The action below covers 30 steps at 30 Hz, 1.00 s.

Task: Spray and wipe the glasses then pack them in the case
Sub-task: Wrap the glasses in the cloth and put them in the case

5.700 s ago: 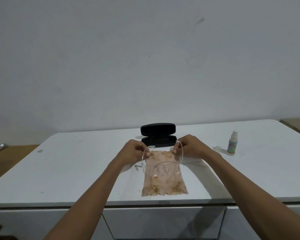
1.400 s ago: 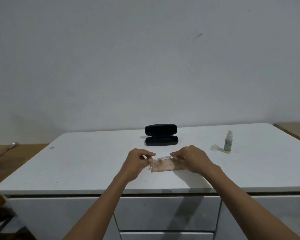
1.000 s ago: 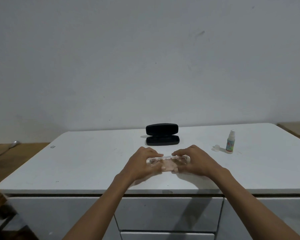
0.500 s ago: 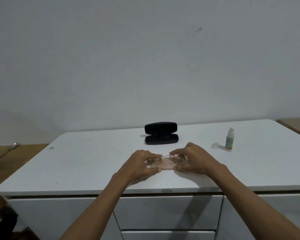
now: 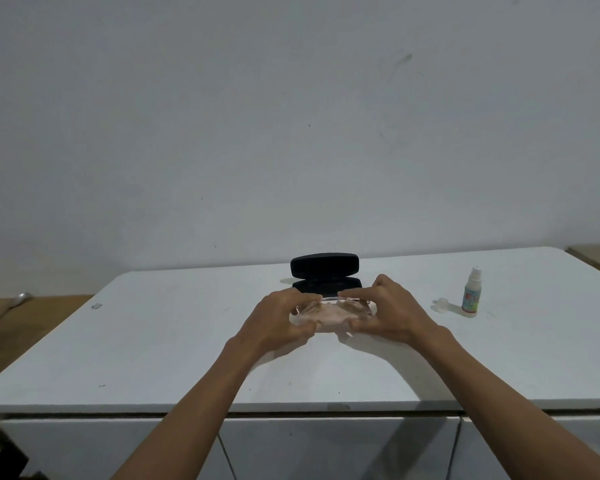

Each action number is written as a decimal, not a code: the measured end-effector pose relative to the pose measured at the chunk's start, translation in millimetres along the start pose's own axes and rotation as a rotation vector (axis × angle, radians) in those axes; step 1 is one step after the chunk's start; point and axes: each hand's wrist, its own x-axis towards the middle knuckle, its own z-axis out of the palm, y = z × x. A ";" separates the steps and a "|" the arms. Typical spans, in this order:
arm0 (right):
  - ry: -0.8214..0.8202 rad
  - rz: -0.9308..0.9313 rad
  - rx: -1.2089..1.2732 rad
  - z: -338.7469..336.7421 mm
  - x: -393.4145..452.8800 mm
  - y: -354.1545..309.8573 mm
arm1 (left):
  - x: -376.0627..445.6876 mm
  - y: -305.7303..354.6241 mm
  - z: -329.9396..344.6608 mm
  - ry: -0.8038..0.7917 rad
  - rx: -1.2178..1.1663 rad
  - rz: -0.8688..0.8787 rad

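Note:
Clear-framed glasses (image 5: 333, 304), folded together with a pinkish patterned cloth (image 5: 328, 315), are held between both hands just above the white table (image 5: 153, 348). My left hand (image 5: 278, 320) grips their left end and my right hand (image 5: 388, 311) grips their right end. Directly behind the hands a black glasses case (image 5: 324, 273) stands open, its lid upright. Its lower half is partly hidden by my fingers.
A small spray bottle (image 5: 471, 296) stands at the right of the table, with its clear cap (image 5: 442, 305) beside it on the left. A wall rises behind the table. Drawer fronts (image 5: 326, 445) sit below the front edge.
The glasses were open on the spread cloth; now both are folded into one bundle. In the last second both hands carried the bundle away from me to just before the case.

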 end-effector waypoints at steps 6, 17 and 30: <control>0.012 0.035 -0.065 1.4 46.5 14.4 | 47.6 -19.9 -0.8 0.024 -0.006 0.015; -0.004 0.070 -0.057 24.8 88.9 39.0 | 84.7 -46.7 26.9 0.076 -0.092 -0.104; -0.038 0.040 -0.094 25.9 87.8 38.7 | 74.4 -56.5 27.4 0.109 -0.093 -0.086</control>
